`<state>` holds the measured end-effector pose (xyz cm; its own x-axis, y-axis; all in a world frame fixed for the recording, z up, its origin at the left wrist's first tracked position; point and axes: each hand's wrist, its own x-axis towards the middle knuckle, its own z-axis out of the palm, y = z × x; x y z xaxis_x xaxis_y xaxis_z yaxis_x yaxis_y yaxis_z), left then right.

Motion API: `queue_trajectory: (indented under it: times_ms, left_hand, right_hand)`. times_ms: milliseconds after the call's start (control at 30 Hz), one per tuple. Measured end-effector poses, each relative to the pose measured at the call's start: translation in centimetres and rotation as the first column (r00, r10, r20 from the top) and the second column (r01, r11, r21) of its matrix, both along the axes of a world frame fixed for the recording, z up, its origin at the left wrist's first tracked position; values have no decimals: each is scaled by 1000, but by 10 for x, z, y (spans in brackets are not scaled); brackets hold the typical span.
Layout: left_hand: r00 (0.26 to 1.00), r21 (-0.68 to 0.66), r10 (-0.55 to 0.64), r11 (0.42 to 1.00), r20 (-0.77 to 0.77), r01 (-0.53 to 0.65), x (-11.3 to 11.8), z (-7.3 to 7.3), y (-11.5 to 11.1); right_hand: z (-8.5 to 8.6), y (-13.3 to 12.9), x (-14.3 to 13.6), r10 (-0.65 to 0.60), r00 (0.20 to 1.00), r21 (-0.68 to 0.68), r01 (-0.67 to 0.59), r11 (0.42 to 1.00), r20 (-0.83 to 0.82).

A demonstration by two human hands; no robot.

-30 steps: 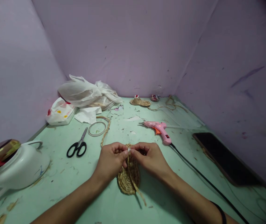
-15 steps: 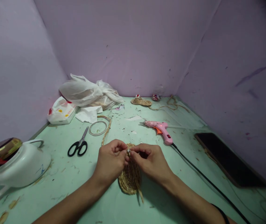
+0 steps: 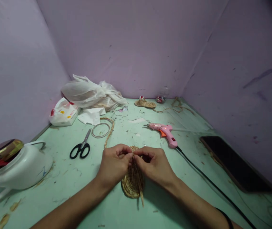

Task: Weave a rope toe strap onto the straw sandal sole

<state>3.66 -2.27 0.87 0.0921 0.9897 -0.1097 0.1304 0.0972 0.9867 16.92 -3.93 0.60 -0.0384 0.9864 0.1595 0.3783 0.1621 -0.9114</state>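
Here's the tan, coiled-straw, sole-shaped mat (image 3: 132, 184), flat on the pale green tabletop (image 3: 71, 178), midway between its left and right edges, toward the near side. Left hand (image 3: 114, 163) and right hand (image 3: 156, 165) both pinched closed over its far end; what's between the fingertips, too hidden to tell! Looks light, bendy, coarse enough not to slip; coils might loosen, so the rounded rim seems the safest hold.
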Motion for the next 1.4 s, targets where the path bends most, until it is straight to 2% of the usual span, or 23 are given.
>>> queue_trajectory:
  times_ms: [133, 400, 633, 833, 1067, 1400]
  left_hand:
    - [1000, 26, -13, 1000, -1, 13, -1, -3, -1]
    - [998, 139, -31, 989, -62, 39, -2, -6, -2]
    - [993, 179, -77, 979, -85, 92, -3, -8, -1]
    - [991, 207, -50, 975, -127, 76, -2, -7, -2]
    - [992, 206, -18, 978, -126, 43, -1, -8, -1]
    - [969, 245, -16, 966, -245, 78, 0, -4, -2]
  right_hand:
    - [-2, -1, 1, 17, 999, 32, -18, 999, 35]
    - [-3, 1, 1, 23, 1000, 1, -23, 1000, 6]
    - [-3, 2, 0, 25, 990, -135, -44, 990, -142]
    - [-2, 3, 1, 45, 994, -108, -56, 993, -102]
    - [-7, 0, -1, 46, 998, 5, -45, 999, -40]
    - [-9, 1, -4, 25, 999, -44, -26, 999, -38]
